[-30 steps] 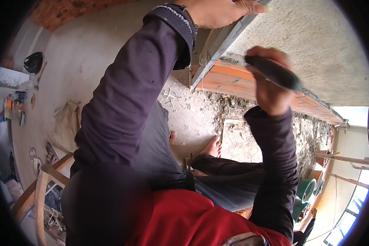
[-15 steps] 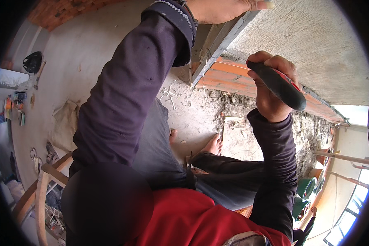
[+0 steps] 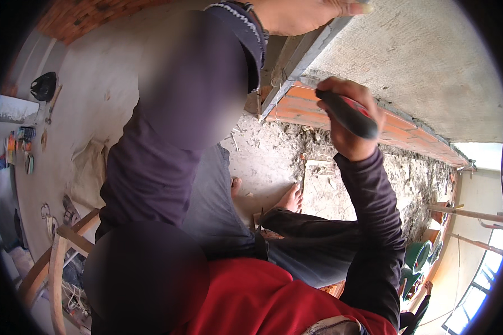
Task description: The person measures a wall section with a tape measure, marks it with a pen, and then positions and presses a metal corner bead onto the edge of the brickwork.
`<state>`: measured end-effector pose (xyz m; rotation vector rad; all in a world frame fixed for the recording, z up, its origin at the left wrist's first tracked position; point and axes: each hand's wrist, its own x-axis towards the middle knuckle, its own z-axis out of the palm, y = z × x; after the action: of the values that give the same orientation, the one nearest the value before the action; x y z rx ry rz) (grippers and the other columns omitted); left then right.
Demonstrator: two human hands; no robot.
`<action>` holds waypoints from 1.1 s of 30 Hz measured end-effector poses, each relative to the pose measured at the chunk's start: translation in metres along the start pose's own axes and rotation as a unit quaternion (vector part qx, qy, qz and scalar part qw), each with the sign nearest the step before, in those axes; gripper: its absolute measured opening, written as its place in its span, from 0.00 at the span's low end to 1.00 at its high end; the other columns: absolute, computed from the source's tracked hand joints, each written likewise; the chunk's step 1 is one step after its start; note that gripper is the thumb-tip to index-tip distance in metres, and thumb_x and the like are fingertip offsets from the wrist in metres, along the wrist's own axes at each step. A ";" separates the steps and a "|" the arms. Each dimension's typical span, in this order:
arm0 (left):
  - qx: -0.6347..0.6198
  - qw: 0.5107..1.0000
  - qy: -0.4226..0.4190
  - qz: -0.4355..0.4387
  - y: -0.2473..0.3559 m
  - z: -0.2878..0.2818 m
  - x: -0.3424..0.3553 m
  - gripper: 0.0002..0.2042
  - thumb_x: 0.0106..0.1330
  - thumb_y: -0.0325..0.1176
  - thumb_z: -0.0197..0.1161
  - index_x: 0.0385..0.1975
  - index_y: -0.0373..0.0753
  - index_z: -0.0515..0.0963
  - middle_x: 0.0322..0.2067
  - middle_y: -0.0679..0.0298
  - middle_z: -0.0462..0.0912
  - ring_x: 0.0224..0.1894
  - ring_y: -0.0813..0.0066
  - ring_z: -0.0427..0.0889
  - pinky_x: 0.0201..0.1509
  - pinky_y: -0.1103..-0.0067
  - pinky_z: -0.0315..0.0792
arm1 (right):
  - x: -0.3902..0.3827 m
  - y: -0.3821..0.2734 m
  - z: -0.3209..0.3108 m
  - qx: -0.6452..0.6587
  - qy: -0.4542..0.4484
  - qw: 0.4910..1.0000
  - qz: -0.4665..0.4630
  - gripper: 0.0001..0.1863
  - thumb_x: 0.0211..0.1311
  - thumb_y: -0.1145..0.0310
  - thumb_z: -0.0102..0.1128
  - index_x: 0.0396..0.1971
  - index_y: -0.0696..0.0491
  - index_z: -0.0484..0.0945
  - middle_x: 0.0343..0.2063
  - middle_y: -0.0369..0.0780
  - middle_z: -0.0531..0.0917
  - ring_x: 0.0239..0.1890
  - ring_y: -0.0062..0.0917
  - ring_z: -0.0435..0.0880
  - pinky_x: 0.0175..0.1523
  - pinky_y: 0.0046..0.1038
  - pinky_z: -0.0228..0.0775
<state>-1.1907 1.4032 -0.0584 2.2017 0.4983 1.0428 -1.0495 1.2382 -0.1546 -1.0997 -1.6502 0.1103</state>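
"Where do we have the tool [image 3: 349, 116]?"

"In our right hand [image 3: 345, 135], fingers wrapped round its black-and-red handle. We see it in front of the line where the grey plastered wall [image 3: 425, 56] meets the orange brickwork [image 3: 313, 106]. We can't make out its working end clearly."

"And our left hand [image 3: 296, 15]?"

"At the top edge of the view, by the long board [image 3: 312, 54] at the wall's end, thumb stretched past the board's edge. The other fingers run out of view, so we cannot tell whether they grip."

"What's around us?"

"Our 2 bare feet [image 3: 289, 200] on the dusty floor [image 3: 262, 162], a wooden frame [image 3: 55, 279] on our left, and green containers [image 3: 416, 255] on our right, near another person's hand [image 3: 428, 287]."
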 end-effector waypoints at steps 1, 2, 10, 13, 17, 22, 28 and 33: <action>0.006 1.000 0.002 0.006 0.000 -0.001 0.001 0.22 0.62 0.49 0.68 0.34 0.30 0.81 0.28 0.56 0.85 0.31 0.69 0.84 0.37 0.75 0.76 | -0.001 -0.001 0.001 0.012 0.008 1.000 -0.006 0.16 0.52 0.82 0.67 0.40 0.55 0.75 0.35 0.41 0.86 0.35 0.28 0.87 0.40 0.25 0.79; 0.013 1.000 0.003 0.012 0.000 -0.001 0.000 0.22 0.62 0.49 0.68 0.34 0.30 0.81 0.28 0.56 0.85 0.31 0.69 0.84 0.37 0.75 0.76 | -0.003 0.000 0.004 0.043 0.026 0.998 0.023 0.16 0.52 0.82 0.67 0.40 0.54 0.75 0.35 0.41 0.87 0.35 0.27 0.87 0.41 0.24 0.79; -0.028 1.000 -0.008 -0.004 0.001 0.000 0.001 0.21 0.62 0.47 0.69 0.34 0.29 0.80 0.27 0.57 0.85 0.29 0.71 0.83 0.36 0.76 0.76 | 0.002 -0.004 0.007 -0.023 -0.018 1.000 0.007 0.16 0.52 0.80 0.68 0.40 0.54 0.75 0.36 0.41 0.86 0.37 0.29 0.87 0.41 0.26 0.78; -0.028 1.000 -0.005 -0.007 0.001 -0.001 0.000 0.21 0.62 0.47 0.69 0.34 0.29 0.80 0.27 0.57 0.85 0.29 0.72 0.83 0.36 0.76 0.76 | 0.005 -0.007 0.007 -0.041 -0.036 0.998 0.013 0.15 0.53 0.81 0.67 0.40 0.55 0.75 0.35 0.41 0.86 0.37 0.28 0.87 0.42 0.25 0.78; -0.036 0.999 -0.003 0.002 -0.001 0.000 -0.001 0.22 0.62 0.48 0.69 0.36 0.30 0.80 0.28 0.58 0.85 0.30 0.73 0.82 0.35 0.77 0.76 | -0.002 -0.007 0.004 -0.013 -0.027 0.997 0.066 0.14 0.54 0.80 0.67 0.40 0.56 0.75 0.35 0.41 0.86 0.36 0.27 0.87 0.41 0.25 0.78; -0.153 0.988 -0.007 -0.012 -0.008 0.005 -0.005 0.21 0.66 0.49 0.64 0.40 0.32 0.79 0.32 0.64 0.84 0.33 0.78 0.82 0.36 0.80 0.76 | -0.054 0.013 0.003 0.054 -0.072 0.962 0.258 0.16 0.54 0.75 0.69 0.42 0.57 0.75 0.30 0.43 0.85 0.32 0.27 0.86 0.37 0.27 0.77; -0.115 0.961 -0.025 -0.251 -0.060 0.002 -0.017 0.16 0.69 0.34 0.55 0.53 0.37 0.76 0.46 0.62 0.82 0.46 0.71 0.82 0.49 0.74 0.77 | -0.174 0.071 0.057 -0.174 -0.378 0.798 0.435 0.22 0.53 0.66 0.68 0.49 0.49 0.74 0.35 0.51 0.84 0.41 0.48 0.84 0.46 0.45 0.75; 0.039 0.920 -0.207 -0.331 -0.109 0.024 -0.054 0.13 0.60 0.32 0.58 0.43 0.39 0.82 0.35 0.62 0.86 0.35 0.74 0.86 0.41 0.76 0.77 | -0.223 0.099 0.097 -0.218 -0.448 0.734 0.461 0.20 0.56 0.72 0.55 0.51 0.46 0.76 0.40 0.49 0.84 0.46 0.45 0.84 0.49 0.43 0.75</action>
<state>-1.2118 1.4418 -0.1741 2.0009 0.9988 0.1945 -1.0748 1.1818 -0.4100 -2.4388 -1.7733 1.0972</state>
